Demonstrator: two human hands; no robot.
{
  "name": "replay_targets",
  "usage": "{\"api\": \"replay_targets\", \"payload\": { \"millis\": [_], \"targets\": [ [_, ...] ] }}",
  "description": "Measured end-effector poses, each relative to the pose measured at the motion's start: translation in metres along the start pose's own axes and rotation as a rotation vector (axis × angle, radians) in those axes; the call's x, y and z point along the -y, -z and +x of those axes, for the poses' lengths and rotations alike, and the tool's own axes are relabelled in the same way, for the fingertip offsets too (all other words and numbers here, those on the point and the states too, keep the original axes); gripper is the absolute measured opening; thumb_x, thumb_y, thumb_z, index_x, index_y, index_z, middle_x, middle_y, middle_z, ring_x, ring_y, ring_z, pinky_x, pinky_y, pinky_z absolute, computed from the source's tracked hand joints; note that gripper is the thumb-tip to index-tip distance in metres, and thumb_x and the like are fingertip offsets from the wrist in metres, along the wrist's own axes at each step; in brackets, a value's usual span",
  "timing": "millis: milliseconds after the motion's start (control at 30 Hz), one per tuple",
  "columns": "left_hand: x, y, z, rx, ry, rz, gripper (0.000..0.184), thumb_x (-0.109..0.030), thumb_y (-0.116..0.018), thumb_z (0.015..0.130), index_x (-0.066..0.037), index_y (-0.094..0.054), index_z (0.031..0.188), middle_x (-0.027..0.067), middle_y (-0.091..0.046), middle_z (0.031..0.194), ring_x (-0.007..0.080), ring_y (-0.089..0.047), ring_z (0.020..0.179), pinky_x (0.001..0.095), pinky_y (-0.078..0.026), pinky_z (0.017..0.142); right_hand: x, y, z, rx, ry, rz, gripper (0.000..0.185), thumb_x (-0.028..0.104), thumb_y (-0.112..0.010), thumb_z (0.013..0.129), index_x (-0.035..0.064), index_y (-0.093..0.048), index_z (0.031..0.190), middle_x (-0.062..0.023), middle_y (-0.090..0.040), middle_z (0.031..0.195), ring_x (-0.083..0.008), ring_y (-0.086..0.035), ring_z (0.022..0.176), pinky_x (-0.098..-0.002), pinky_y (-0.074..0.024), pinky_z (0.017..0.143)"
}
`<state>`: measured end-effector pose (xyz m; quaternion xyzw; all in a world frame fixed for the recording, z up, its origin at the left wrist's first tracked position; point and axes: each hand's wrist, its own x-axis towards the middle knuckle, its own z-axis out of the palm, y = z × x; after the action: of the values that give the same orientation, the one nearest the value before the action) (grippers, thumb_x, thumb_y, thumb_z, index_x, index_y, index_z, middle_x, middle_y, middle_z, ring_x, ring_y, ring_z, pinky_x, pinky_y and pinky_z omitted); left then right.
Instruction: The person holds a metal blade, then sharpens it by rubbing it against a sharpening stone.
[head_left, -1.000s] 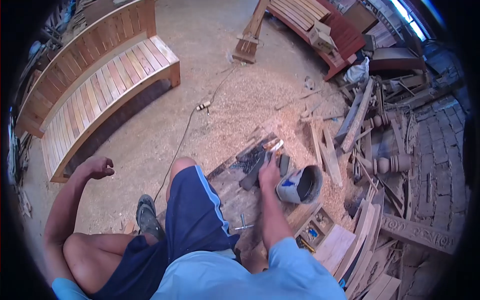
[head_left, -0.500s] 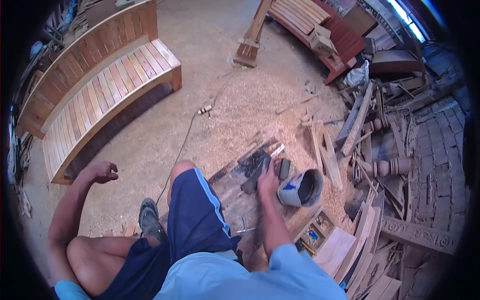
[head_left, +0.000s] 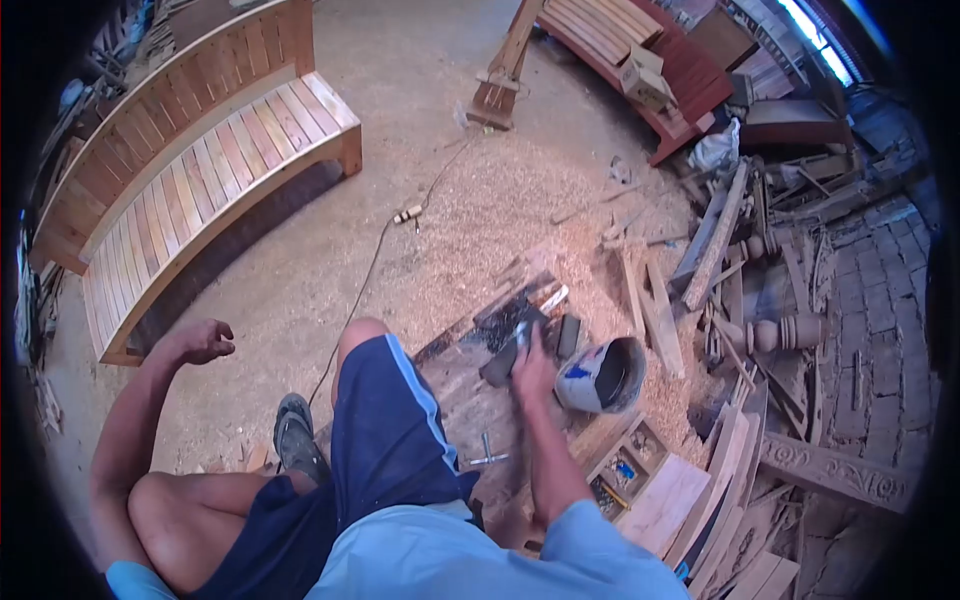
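Note:
My right hand (head_left: 533, 370) is closed around a small metallic piece, too blurred to name, over a dark block (head_left: 500, 365) on the worn wooden board (head_left: 470, 400). Another dark block (head_left: 568, 336) lies just to its right. Beside my wrist stands a grey bucket (head_left: 598, 378) with blue marks and a dark inside. My left hand (head_left: 207, 342) hangs in the air over the floor, left of my knee, with fingers curled and nothing visible in them. A metal T-shaped tool (head_left: 487, 451) lies on the board near my shorts.
A curved slatted bench (head_left: 215, 175) stands at the left. A cord with a connector (head_left: 408, 214) crosses the floor. Wood shavings (head_left: 500, 200) spread ahead. A compartment box (head_left: 630, 462) sits below the bucket. Scrap timber (head_left: 715, 240) piles up at the right; a red bench (head_left: 690, 85) stands behind.
My right hand has shifted slightly down and left over the dark block, and the metallic piece in it now shows. My left hand has moved a little right and down since the first frame.

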<state>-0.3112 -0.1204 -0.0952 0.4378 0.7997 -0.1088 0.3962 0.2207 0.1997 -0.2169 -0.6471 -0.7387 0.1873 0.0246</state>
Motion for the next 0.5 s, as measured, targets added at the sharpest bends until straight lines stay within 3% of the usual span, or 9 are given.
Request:
{"api": "replay_targets", "payload": {
  "millis": [67,233,333,367,433,500],
  "targets": [
    [0.006,-0.006,0.007,0.013,-0.021,0.142,0.047,-0.041,-0.068,0.089,-0.007,-0.072,0.123,0.0199,-0.074,0.116,0.0359,-0.07,0.108,0.045,-0.055,0.094,-0.007,-0.005,0.04,-0.217,-0.014,0.029,0.058,0.028,-0.056,0.099,0.0264,-0.044,0.156,-0.0297,-0.071,0.092,-0.0494,-0.069,0.082,-0.0588,-0.0539,0.074],
    [-0.004,0.006,0.007,0.026,-0.028,0.142,0.048,-0.042,-0.068,0.089,-0.007,-0.072,0.123,0.0197,-0.074,0.116,0.0359,-0.07,0.108,0.045,-0.055,0.094,0.001,-0.008,0.027,-0.245,0.047,0.081,0.058,0.028,-0.056,0.099,0.0257,-0.043,0.156,-0.0288,-0.071,0.091,-0.0491,-0.069,0.081,-0.0594,-0.0537,0.073],
    [-0.001,-0.004,0.007,-0.034,-0.046,-0.081,0.049,-0.042,-0.068,0.089,-0.007,-0.072,0.123,0.0198,-0.074,0.115,0.036,-0.07,0.107,0.0451,-0.055,0.094,-0.01,-0.013,-0.002,-0.076,0.004,-0.001,0.058,0.03,-0.055,0.1,0.0271,-0.041,0.157,-0.0286,-0.071,0.089,-0.049,-0.07,0.081,-0.059,-0.054,0.072],
    [0.001,-0.009,0.006,-0.009,-0.042,-0.075,0.049,-0.042,-0.068,0.089,-0.007,-0.072,0.123,0.0198,-0.074,0.115,0.036,-0.07,0.107,0.0451,-0.055,0.094,-0.009,-0.013,0.008,-0.055,-0.011,-0.005,0.058,0.03,-0.055,0.1,0.0271,-0.041,0.157,-0.0286,-0.071,0.089,-0.049,-0.07,0.081,-0.059,-0.054,0.072],
    [0.004,-0.011,0.007,0.026,-0.045,0.118,0.049,-0.042,-0.068,0.089,-0.008,-0.072,0.123,0.0198,-0.074,0.114,0.0362,-0.07,0.107,0.0452,-0.055,0.094,-0.008,-0.008,0.05,-0.228,-0.05,-0.025,0.06,0.031,-0.055,0.101,0.0261,-0.039,0.158,-0.0287,-0.071,0.089,-0.0477,-0.07,0.081,-0.058,-0.0542,0.07],
    [-0.001,-0.011,0.005,0.025,-0.05,0.212,0.048,-0.042,-0.068,0.089,-0.008,-0.072,0.123,0.0198,-0.074,0.114,0.0363,-0.07,0.107,0.0452,-0.055,0.094,-0.017,-0.014,0.038,-0.225,-0.046,-0.023,0.06,0.031,-0.055,0.101,0.0266,-0.039,0.158,-0.0287,-0.071,0.089,-0.0476,-0.07,0.081,-0.058,-0.0541,0.07]
  ]
}}
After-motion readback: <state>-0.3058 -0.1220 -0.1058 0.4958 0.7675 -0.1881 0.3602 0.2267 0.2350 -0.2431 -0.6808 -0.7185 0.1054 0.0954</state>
